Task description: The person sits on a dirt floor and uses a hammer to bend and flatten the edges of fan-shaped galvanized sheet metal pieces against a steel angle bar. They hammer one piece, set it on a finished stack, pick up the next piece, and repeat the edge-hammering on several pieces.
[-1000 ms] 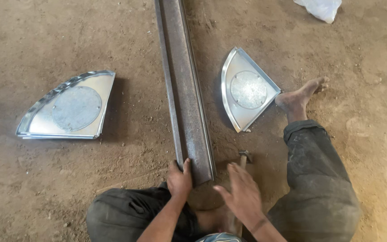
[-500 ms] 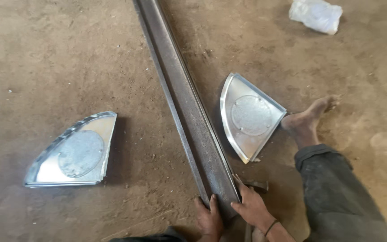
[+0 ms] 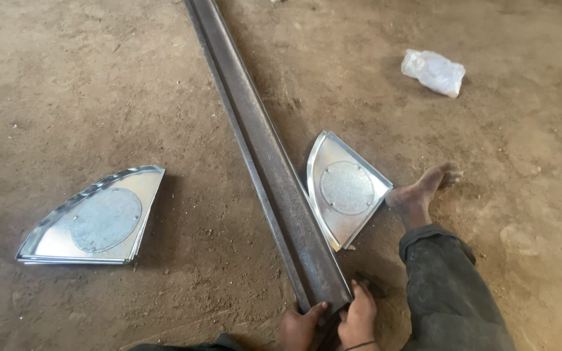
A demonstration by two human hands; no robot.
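Underfoot, a packed dirt floor (image 3: 99, 84) is filling the whole view, brown, dusty and strewn with small pebbles and scuff marks. A long steel beam (image 3: 261, 162) is lying across it, running from the top edge down to the person's hands; its metal is dark, dull and rusty, with raised edges along a flat channel. The left hand (image 3: 298, 325) is gripping the beam's near end, fingers curled over its corner, and the right hand (image 3: 358, 316) is pressing against the same end from the other side, its grip closed on the edge. Just right of the beam, a shiny quarter-round sheet-metal piece (image 3: 345, 190) with a stamped circle is lying flat, touching the bare foot (image 3: 421, 192). A second, similar piece (image 3: 95, 221) is lying well apart on the left. A crumpled white plastic bag (image 3: 433, 70) is sitting farther off.
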